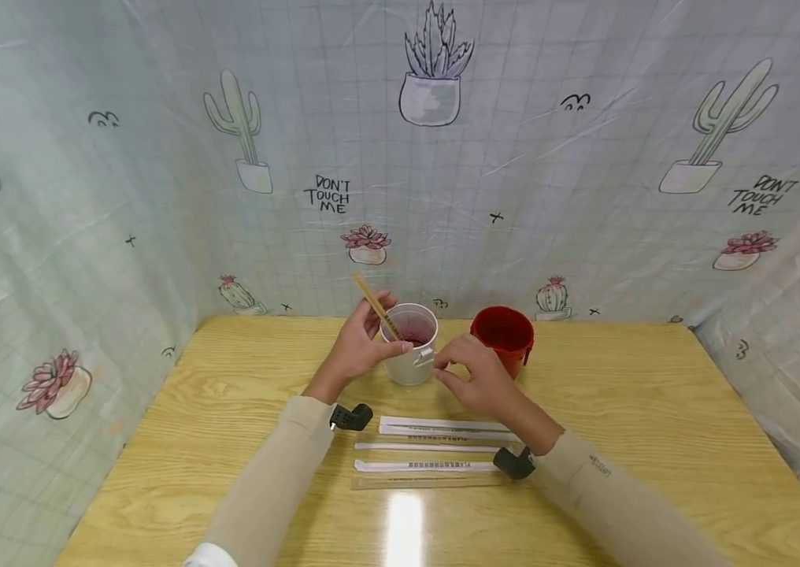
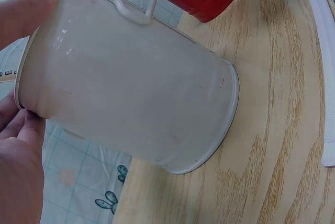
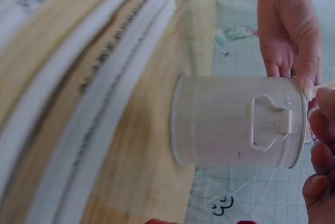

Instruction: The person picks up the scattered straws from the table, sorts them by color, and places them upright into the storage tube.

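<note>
My left hand (image 1: pixel 353 346) grips the rim of a small white metal bucket (image 1: pixel 405 372), thumb on the near side and fingers behind. The bucket stands upright on the table, and its wire handle (image 2: pixel 131 7) hangs at the side. Out of its mouth leans a brown paper-wrapped straw (image 1: pixel 370 295), tilted up to the left past my left hand. My right hand (image 1: pixel 474 374) is beside the bucket's right side, near the handle, with loosely bent fingers and nothing visible in them. In the right wrist view its fingertips (image 3: pixel 320 156) appear close to the rim.
A red bucket (image 1: pixel 516 358) stands behind my right hand. In front of the white bucket, several wrapped straws lie in parallel across the wooden table (image 1: pixel 627 441), some white (image 1: pixel 414 465), some brown (image 1: pixel 414 482). A cactus-print curtain (image 1: pixel 485 173) hangs along the table's back edge.
</note>
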{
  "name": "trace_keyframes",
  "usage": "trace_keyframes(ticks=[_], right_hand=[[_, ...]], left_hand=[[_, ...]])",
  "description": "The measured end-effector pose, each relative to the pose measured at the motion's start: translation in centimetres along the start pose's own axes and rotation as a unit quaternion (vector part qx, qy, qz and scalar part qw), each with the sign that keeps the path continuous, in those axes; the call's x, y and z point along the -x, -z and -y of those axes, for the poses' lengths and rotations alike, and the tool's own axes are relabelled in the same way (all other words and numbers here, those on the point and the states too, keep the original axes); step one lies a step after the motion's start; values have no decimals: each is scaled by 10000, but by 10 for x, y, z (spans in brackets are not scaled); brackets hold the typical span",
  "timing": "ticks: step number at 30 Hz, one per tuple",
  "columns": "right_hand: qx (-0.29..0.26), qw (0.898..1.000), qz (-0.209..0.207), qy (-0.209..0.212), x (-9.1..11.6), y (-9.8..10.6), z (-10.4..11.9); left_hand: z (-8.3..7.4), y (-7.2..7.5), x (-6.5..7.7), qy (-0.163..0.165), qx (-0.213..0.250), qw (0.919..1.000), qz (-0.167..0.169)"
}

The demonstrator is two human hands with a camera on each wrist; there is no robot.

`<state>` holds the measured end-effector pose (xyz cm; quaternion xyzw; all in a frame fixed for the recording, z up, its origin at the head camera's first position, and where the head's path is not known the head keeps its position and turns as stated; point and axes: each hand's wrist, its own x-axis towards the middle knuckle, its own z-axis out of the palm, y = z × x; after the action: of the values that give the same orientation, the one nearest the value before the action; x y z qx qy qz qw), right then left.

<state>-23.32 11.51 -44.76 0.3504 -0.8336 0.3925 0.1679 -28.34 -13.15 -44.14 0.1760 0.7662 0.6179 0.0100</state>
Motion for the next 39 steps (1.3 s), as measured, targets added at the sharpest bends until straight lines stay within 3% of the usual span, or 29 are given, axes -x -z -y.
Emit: trace_keyframes(ticks=[6, 19, 39], right_hand=[[-63, 9992, 375, 107, 20, 8, -1], [397, 9953, 796, 383, 66, 21, -16], [674, 9834, 1674, -187, 89, 21, -24]], left_hand=[[2, 1, -2, 6, 23, 10000, -4], [-1, 0, 1, 154, -128, 9998, 91], [-1, 1, -1, 182, -60, 9998, 58]])
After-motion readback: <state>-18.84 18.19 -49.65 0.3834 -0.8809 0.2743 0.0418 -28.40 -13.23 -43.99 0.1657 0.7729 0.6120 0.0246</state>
